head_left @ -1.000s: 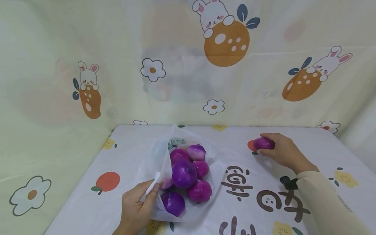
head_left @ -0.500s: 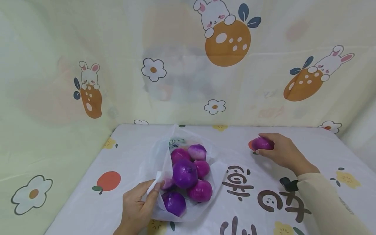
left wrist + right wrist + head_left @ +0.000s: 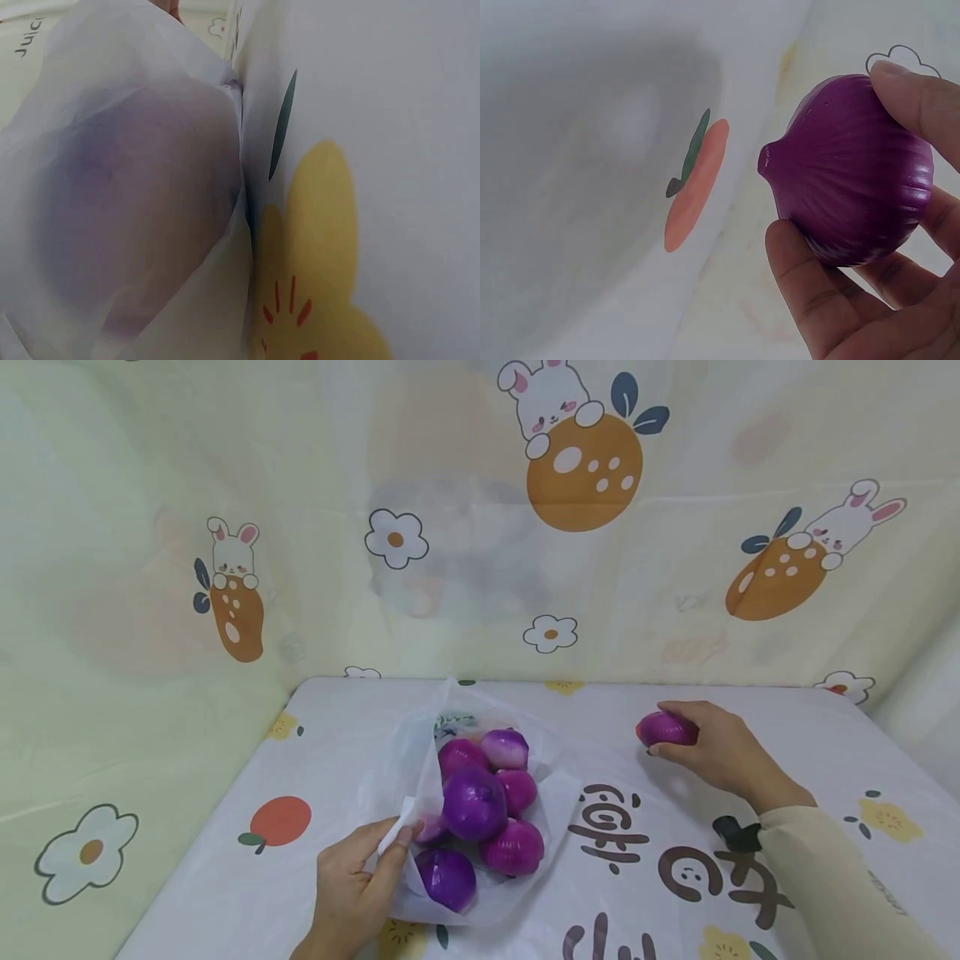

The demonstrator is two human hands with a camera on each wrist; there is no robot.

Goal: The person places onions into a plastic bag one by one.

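In the head view, a translucent white plastic bag (image 3: 558, 802) lies with its mouth spread, several purple onions (image 3: 475, 803) inside it. My left hand (image 3: 352, 877) pinches the bag's near left edge between thumb and fingers. Through the bag's film, the left wrist view shows a blurred purple onion (image 3: 142, 202). Far to the right of the bag, my right hand (image 3: 720, 747) grips a single glossy purple onion (image 3: 667, 728) above the table. Thumb and fingertips hold this onion (image 3: 855, 172) from opposite sides in the right wrist view, its stubby tip uncovered.
A white tablecloth (image 3: 202, 877) printed with fruit, flowers and dark lettering covers the table. Behind it hangs a cream curtain (image 3: 450, 460) with rabbit prints, which also runs along the left side. A small black object (image 3: 738, 835) shows beside the right sleeve.
My right hand, holding the onion, has shifted slightly left, so it hides more of the printed orange fruit. The left hand and the bag stay in place; the head view has drifted slightly.
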